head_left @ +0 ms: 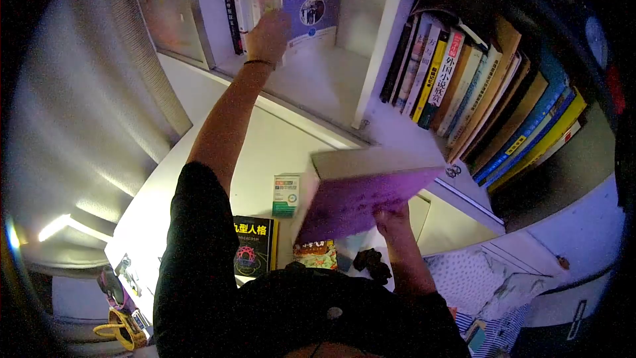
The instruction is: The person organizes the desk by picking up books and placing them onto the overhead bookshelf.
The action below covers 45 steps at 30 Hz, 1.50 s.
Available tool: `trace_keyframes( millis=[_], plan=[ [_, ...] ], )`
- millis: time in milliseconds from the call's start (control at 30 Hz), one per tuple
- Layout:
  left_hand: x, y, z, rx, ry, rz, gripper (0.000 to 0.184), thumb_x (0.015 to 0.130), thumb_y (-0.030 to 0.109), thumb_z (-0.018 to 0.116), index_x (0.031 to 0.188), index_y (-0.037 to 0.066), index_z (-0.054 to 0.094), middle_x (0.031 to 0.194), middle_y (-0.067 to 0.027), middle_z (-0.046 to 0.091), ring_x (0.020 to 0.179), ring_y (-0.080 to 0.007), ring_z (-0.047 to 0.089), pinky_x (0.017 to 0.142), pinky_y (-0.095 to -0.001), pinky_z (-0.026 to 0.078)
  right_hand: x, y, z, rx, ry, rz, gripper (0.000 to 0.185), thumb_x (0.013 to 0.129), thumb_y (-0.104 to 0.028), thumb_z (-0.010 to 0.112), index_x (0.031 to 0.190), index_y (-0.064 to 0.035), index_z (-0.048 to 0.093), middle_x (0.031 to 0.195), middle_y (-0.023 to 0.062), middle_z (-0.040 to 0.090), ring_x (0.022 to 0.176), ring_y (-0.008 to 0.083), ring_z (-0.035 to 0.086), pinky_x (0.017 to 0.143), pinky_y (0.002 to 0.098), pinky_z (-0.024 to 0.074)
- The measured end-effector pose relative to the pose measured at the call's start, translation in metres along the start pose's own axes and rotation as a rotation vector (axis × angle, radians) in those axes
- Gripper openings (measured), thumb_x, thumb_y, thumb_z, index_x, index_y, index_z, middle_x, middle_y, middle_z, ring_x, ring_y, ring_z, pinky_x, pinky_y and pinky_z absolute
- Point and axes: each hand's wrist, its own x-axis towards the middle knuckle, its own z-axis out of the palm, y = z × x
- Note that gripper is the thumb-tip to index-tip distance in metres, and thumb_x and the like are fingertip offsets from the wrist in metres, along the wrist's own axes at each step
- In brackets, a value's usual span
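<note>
Purple book (pixel 364 199) in right hand (pixel 394 219).

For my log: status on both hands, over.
Left hand at upright books in white cubby. Right hand gripping thick, boxy, purple-faced object. Blue-covered book standing right of left hand.

Free room opens right of the left hand (pixel 269 34) inside a white shelf compartment (pixel 318 83), ending at an upright white panel (pixel 385 43); below, a thick, purple-faced rectangular block (pixel 368 192) bars the way toward the right hand (pixel 393 220).

Smooth white shelf (pixel 391 40); paper books (pixel 454 66); pleated cloth curtain (pixel 73 132).
</note>
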Motion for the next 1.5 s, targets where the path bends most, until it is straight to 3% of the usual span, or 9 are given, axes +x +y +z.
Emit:
trace_keyframes(
  millis=[133,267,400,467,767,900,1267,1367,1500],
  plan=[
    [-0.019,-0.02,-0.001,-0.118,-0.368,-0.045,0.014,0.079,0.021,0.056,0.09,0.021,0.065,0.1,0.0014,0.06,0.086,-0.0204,0.06,0.077,-0.0332,0.049,0.068,-0.023,0.05,0.139,-0.185,-0.116,0.061,0.065,-0.006,0.075,0.117,-0.0063,0.043,0.104,0.0086,0.057,0.098,0.0225,0.055,0.084,0.0368,0.0462],
    [-0.046,-0.054,-0.044,-2.205,-0.623,-0.91,0.047,0.091,0.04,0.041,0.117,0.002,0.051,0.116,-0.0075,0.054,0.105,-0.0174,0.051,0.092,-0.0338,0.041,0.128,-0.03,0.094,0.141,-0.149,-0.102,0.049,0.071,-0.008,0.071,0.114,-0.0049,0.046,0.102,0.0076,0.058,0.093,0.0201,0.057,0.081,0.0361,0.0474],
    [-0.049,-0.019,-0.177,-2.439,-0.675,-0.917,0.048,0.089,0.035,0.046,0.125,0.003,0.041,0.119,-0.0101,0.051,0.11,-0.0208,0.047,0.095,-0.0385,0.036,0.178,-0.028,0.117,0.192,-0.143,-0.052,0.042,0.076,-0.01,0.067,0.113,-0.0055,0.048,0.102,0.0075,0.059,0.088,0.0192,0.059,0.078,0.0353,0.0484],
    [-0.054,-0.003,-0.187,-1.759,-0.573,-0.52,0.049,0.079,0.013,0.059,0.124,0.003,0.042,0.114,-0.0091,0.053,0.105,-0.0191,0.05,0.091,-0.0363,0.041,0.194,-0.031,0.125,0.183,-0.162,-0.078,0.048,0.076,-0.013,0.068,0.117,-0.005,0.045,0.106,0.0087,0.057,0.092,0.0201,0.057,0.081,0.0353,0.047],
    [-0.038,0.023,-0.068,-1.7,-0.031,-0.892,0.042,0.069,-0.001,0.061,0.109,0.002,0.049,0.096,-0.0067,0.06,0.086,-0.0162,0.058,0.075,-0.0285,0.048,0.119,-0.063,0.12,-1.347,-0.106,-0.858,0.07,0.076,-0.017,0.066,0.135,-0.0082,0.028,0.13,0.015,0.042,0.117,0.0302,0.043,0.098,0.0369,0.0341],
    [-0.016,0.054,-0.006,-0.785,-0.061,-0.738,0.038,0.069,0.018,0.065,0.101,0.005,0.049,0.076,-0.0116,0.062,0.074,-0.0251,0.062,0.067,-0.0342,0.049,0.086,-0.054,0.052,-1.341,-0.187,-0.481,0.032,0.078,-0.018,0.063,0.109,-0.0109,0.058,0.111,0.0108,0.058,0.106,0.0275,0.053,0.093,0.0396,0.0401],
    [-0.044,0.056,0.161,-0.865,0.265,-0.982,0.038,0.068,0.023,0.06,0.097,0.003,0.047,0.094,-0.0235,0.059,0.09,-0.04,0.057,0.077,-0.0458,0.045,0.088,-0.062,0.04,-1.268,-0.143,-0.474,0.019,0.076,-0.018,0.067,0.094,-0.0115,0.064,0.096,0.0086,0.064,0.093,0.0237,0.06,0.098,0.0406,0.0347],
    [-0.003,0.056,0.019,-0.156,-0.7,-0.68,0.053,0.076,0.044,0.05,0.108,0.001,0.05,0.099,-0.0212,0.061,0.095,-0.0356,0.059,0.082,-0.0425,0.047,0.087,-0.06,0.035,-1.091,-0.142,-0.339,0.019,0.075,-0.011,0.068,0.094,-0.0089,0.066,0.088,0.0084,0.064,0.087,0.0211,0.061,0.088,0.0359,0.0452],
    [0.006,0.054,-0.02,-0.062,-0.8,-0.609,0.058,0.077,0.054,0.041,0.101,0.006,0.063,0.095,-0.0162,0.063,0.093,-0.0329,0.06,0.081,-0.0414,0.047,0.088,-0.057,0.039,-0.798,-0.152,-0.199,0.019,0.079,-0.001,0.061,0.098,-0.0025,0.062,0.089,0.0063,0.064,0.084,0.0151,0.063,0.097,0.0343,0.0357]
  ],
)
